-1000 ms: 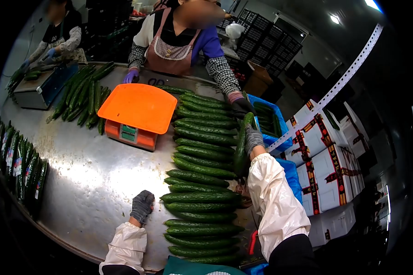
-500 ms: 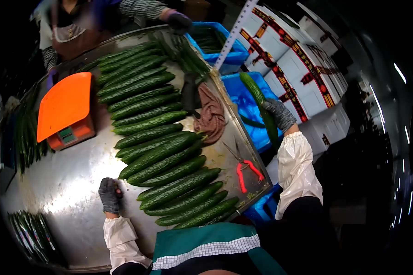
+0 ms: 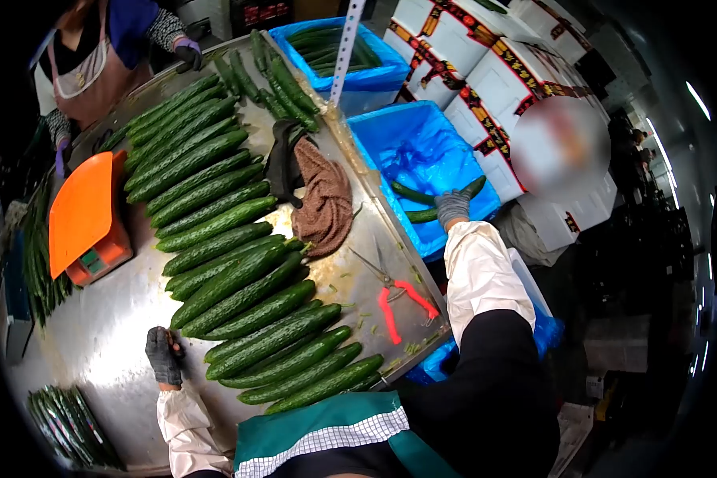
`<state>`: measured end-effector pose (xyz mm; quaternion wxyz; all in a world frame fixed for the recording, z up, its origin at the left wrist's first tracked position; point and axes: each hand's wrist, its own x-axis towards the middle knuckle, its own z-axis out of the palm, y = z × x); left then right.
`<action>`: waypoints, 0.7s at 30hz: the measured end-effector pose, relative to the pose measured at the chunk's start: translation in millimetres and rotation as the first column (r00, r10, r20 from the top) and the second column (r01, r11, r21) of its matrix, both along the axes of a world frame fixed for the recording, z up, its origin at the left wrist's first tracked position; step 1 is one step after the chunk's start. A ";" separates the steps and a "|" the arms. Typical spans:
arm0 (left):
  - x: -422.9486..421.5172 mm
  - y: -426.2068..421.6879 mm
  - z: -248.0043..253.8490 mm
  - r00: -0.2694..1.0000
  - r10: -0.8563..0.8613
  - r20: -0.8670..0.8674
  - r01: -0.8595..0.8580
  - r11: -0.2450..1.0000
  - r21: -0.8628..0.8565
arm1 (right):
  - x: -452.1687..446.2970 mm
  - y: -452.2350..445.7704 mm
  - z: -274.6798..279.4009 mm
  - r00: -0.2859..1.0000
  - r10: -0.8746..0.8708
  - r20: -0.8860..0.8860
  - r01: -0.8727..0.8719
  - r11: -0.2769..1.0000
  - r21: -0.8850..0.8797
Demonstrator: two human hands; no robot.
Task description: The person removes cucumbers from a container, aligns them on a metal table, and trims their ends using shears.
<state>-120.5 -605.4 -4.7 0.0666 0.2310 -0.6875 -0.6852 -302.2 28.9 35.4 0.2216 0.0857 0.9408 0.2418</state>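
Note:
My right hand (image 3: 454,209), in a grey glove, is wrapped round a cucumber (image 3: 476,187) low inside a blue-lined crate (image 3: 410,143) to the right of the table. Another cucumber (image 3: 411,193) lies beside it on the blue liner. My left hand (image 3: 165,356), also gloved, rests on the metal table with its fingers curled in, and I see nothing in them. Just right of it runs a long row of cucumbers (image 3: 231,267), laid side by side. Red-handled pliers or snips (image 3: 392,288) lie near the table's right edge.
An orange scale (image 3: 88,219) stands on the left. A brown cloth (image 3: 324,199) lies right of the row. Behind are another blue-lined crate (image 3: 382,60) of cucumbers and stacked white boxes (image 3: 486,103). A bundle of cucumbers (image 3: 72,426) lies front left. A co-worker (image 3: 95,64) stands across the table.
My right hand has lowered the cucumber from above the crate down into it. My left hand stays by the row. The view has shifted, and the co-worker's hand is away from the far crate.

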 end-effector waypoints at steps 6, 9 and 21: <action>0.6 9.6 17.9 0.999 0.016 0.040 -0.017 0.999 0.041 | 10.0 -14.5 -16.8 0.965 -0.241 -0.104 0.227 0.965 -0.131; -0.1 3.7 17.2 0.994 0.018 0.112 -0.027 0.997 0.078 | 17.6 -40.4 15.5 0.975 -0.160 -0.157 0.097 0.933 -0.346; 7.4 17.9 89.4 0.981 0.175 -0.088 -0.141 0.942 0.305 | 161.4 -136.5 89.4 0.826 -0.094 -0.556 -0.491 0.366 -0.790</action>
